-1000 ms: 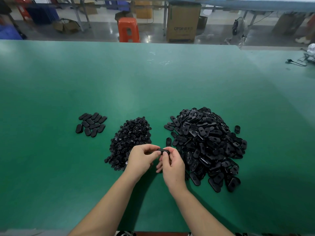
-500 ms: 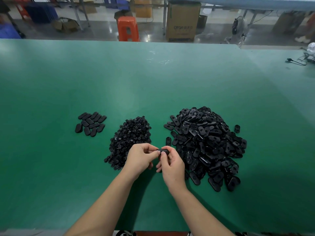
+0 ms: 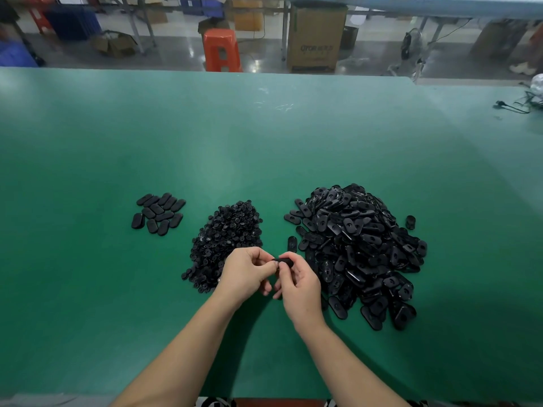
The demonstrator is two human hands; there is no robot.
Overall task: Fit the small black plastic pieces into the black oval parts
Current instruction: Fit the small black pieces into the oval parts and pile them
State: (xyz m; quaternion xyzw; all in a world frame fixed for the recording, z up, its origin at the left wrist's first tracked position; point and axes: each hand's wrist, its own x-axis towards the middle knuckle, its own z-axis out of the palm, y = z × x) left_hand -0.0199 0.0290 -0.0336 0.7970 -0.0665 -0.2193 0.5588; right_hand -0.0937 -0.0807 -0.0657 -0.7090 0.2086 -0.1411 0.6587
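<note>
My left hand [image 3: 245, 273] and my right hand [image 3: 298, 284] meet above the green table [image 3: 264, 148], both pinching one black oval part [image 3: 283, 262] between their fingertips. Whether a small piece sits in it is hidden by the fingers. A big heap of black oval parts [image 3: 357, 248] lies just right of my hands. A smaller heap of small black plastic pieces [image 3: 227, 237] lies to the left, partly behind my left hand. Further left, a neat group of oval parts [image 3: 158, 212] lies flat side up.
One oval part [image 3: 291, 243] lies alone between the two heaps and another [image 3: 410, 222] right of the big heap. Beyond the table's far edge stand an orange stool [image 3: 221, 49] and a cardboard box [image 3: 316, 36]. A cable [image 3: 512, 107] lies at the far right.
My hands stay in the same place with the oval part between them; only the fingers have shifted slightly. The heaps have not moved.
</note>
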